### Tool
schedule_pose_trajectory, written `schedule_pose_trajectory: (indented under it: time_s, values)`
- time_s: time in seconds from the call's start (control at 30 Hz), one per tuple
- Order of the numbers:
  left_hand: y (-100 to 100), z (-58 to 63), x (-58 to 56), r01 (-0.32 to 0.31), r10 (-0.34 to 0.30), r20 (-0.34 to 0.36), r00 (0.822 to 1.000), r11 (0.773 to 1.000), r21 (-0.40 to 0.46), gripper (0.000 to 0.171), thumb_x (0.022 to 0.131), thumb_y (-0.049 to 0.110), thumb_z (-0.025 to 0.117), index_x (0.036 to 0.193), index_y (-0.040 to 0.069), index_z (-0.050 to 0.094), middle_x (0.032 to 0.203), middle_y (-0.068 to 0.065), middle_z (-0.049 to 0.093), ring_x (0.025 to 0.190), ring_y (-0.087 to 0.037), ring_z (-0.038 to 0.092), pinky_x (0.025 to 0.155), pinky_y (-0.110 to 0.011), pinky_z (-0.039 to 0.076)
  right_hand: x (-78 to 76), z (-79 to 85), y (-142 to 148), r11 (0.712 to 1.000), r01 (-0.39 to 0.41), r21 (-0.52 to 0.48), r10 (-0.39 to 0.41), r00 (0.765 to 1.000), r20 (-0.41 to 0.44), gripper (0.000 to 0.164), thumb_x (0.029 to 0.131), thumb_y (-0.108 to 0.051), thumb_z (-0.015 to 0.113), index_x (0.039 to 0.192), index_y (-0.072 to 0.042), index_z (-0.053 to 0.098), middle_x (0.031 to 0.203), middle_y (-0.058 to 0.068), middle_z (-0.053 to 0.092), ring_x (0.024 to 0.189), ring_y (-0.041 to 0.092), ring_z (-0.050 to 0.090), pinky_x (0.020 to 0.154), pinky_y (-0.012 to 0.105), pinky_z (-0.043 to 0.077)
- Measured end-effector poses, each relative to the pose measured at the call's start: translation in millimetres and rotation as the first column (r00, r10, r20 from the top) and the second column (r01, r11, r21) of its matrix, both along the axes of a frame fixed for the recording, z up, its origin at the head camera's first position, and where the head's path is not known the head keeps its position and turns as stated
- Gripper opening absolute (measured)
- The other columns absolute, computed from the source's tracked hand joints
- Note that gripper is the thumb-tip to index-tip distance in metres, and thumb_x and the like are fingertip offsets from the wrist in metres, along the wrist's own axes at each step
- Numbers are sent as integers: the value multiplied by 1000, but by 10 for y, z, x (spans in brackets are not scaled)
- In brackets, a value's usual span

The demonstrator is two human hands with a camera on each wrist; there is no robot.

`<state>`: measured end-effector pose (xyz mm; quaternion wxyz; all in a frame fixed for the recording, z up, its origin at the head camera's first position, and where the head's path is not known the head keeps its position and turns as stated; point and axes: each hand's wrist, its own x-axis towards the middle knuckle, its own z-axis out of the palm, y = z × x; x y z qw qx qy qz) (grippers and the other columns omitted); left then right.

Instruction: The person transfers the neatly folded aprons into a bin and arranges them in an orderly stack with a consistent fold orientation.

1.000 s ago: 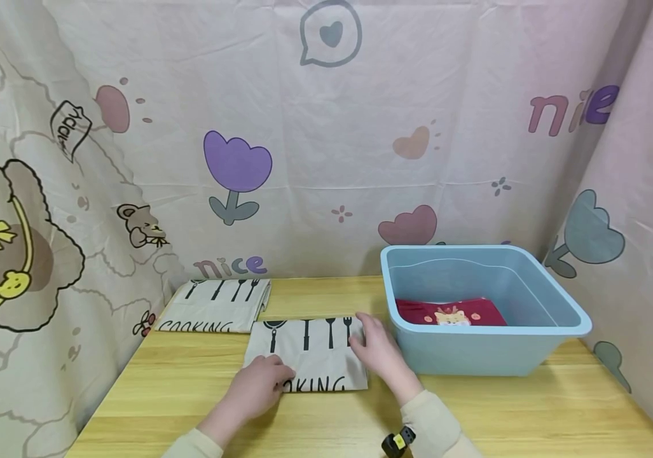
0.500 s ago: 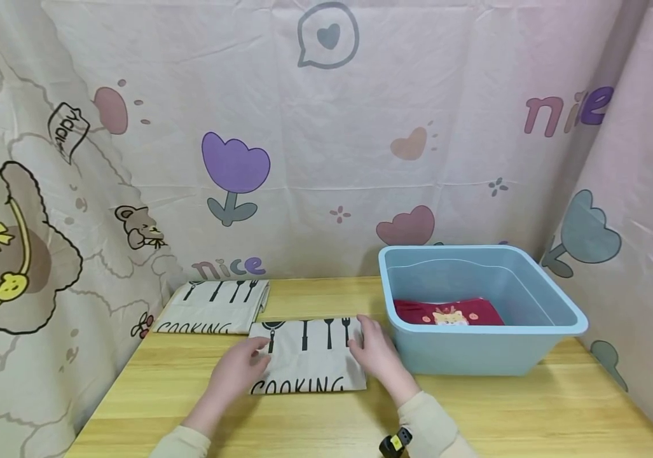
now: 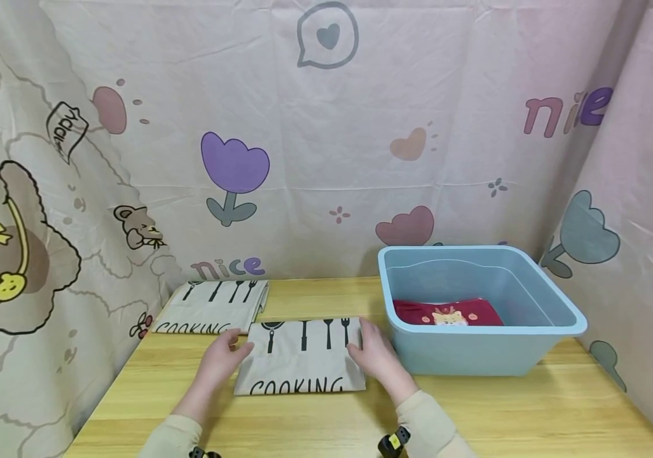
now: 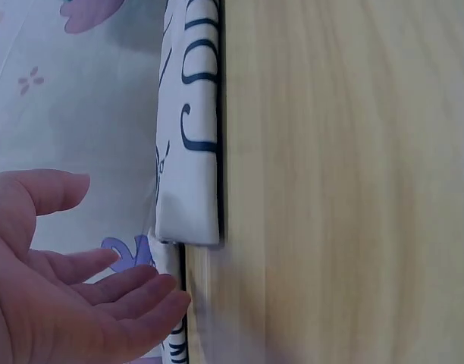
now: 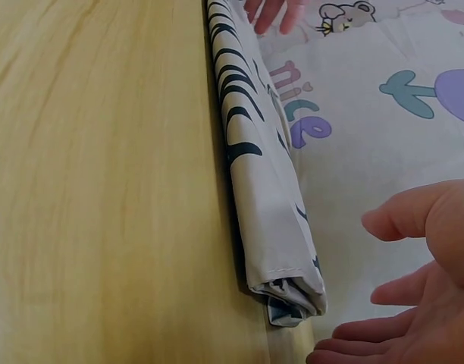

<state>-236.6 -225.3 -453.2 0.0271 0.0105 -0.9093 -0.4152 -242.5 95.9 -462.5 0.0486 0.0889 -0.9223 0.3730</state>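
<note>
A folded white cloth (image 3: 303, 362), printed with black kitchen utensils and the word COOKING, lies flat on the wooden table. My left hand (image 3: 220, 362) is at its left edge, fingers spread and loosely bent; the left wrist view shows nothing in that palm. At the right edge, my right hand (image 3: 380, 359) has its thumb and fingers apart, close beside the cloth's end. The right wrist view shows the folded layers at that end of the cloth (image 5: 270, 220). Behind and to the left lies a second folded cloth (image 3: 206, 310) with the same print.
A light blue plastic tub (image 3: 481, 350) stands on the right, near my right hand. Inside it lies a dark red folded cloth (image 3: 489, 313) with a cartoon animal print. A patterned curtain (image 3: 315, 140) hangs behind the table (image 3: 297, 429) and along both sides.
My left hand has lifted off the front cloth's lower left part and moved left and back to its left edge. The right hand has stayed at the right edge; the cloth lies in place.
</note>
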Motion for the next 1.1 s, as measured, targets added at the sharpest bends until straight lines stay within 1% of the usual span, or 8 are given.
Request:
schedule_pose_trajectory:
  time_s: [0.2, 0.3, 0.43, 0.57, 0.63, 0.77, 0.97, 1.1]
  values:
    - [-55, 9, -42, -3, -9, 107, 994, 993, 116, 65, 98, 23, 62, 144, -14, 34, 138, -41, 40, 128, -53, 41, 105, -60, 36, -10, -20, -21, 1000, 1, 11, -2, 998, 63, 72, 92, -18, 68, 146, 13, 32, 139, 36, 44, 128, 49, 44, 106, 57, 37]
    - [-55, 33, -60, -11, -19, 161, 987, 983, 185, 65, 99, 23, 60, 145, -14, 31, 140, -41, 38, 128, -53, 41, 103, -60, 39, -19, -35, -28, 1000, 0, 24, -2, 998, 65, 72, 91, -18, 69, 145, 15, 33, 139, 36, 45, 127, 49, 45, 106, 56, 38]
    - [-47, 51, -86, -29, -32, 211, 977, 959, 282, 63, 101, 20, 57, 145, -15, 30, 142, -40, 35, 126, -52, 44, 98, -55, 47, -37, -55, -33, 999, 2, 36, -4, 999, 53, 70, 91, -17, 69, 143, 15, 35, 137, 36, 47, 126, 48, 47, 105, 56, 39]
    - [-42, 59, -97, -51, -45, 249, 967, 930, 364, 62, 101, 17, 56, 145, -16, 28, 145, -40, 29, 127, -54, 42, 97, -52, 48, -53, -68, -37, 999, 11, 33, -13, 999, 53, 69, 91, -17, 68, 143, 15, 37, 135, 35, 49, 124, 47, 49, 104, 55, 41]
    - [-41, 66, -97, -64, -45, 268, 962, 921, 385, 63, 101, 17, 57, 146, -16, 27, 145, -40, 29, 127, -54, 41, 97, -51, 49, -60, -64, -42, 999, 18, 27, -20, 998, 54, 67, 91, -17, 68, 142, 15, 38, 134, 34, 51, 122, 47, 51, 102, 55, 42]
    - [-39, 80, -108, -87, -36, 298, 954, 917, 388, 65, 100, 18, 58, 146, -15, 26, 144, -38, 33, 126, -50, 44, 93, -48, 52, -99, -71, -53, 999, 38, 15, -39, 998, 49, 64, 91, -16, 67, 140, 15, 41, 129, 33, 55, 118, 46, 54, 99, 55, 44]
    - [-49, 57, -152, -92, -36, 311, 950, 917, 387, 60, 99, 17, 58, 142, -17, 32, 135, -37, 44, 116, -44, 54, 85, -46, 55, -138, -102, -59, 998, 63, -13, -62, 995, 74, 59, 92, -12, 65, 138, 16, 42, 130, 34, 54, 118, 46, 54, 99, 54, 45]
    - [-74, 20, -179, -108, -36, 319, 947, 900, 422, 54, 99, 15, 59, 138, -16, 36, 125, -34, 54, 106, -38, 62, 81, -44, 57, -130, -98, -55, 997, 60, -40, -57, 996, 68, 54, 91, -6, 63, 136, 17, 44, 127, 34, 55, 116, 47, 55, 98, 55, 45]
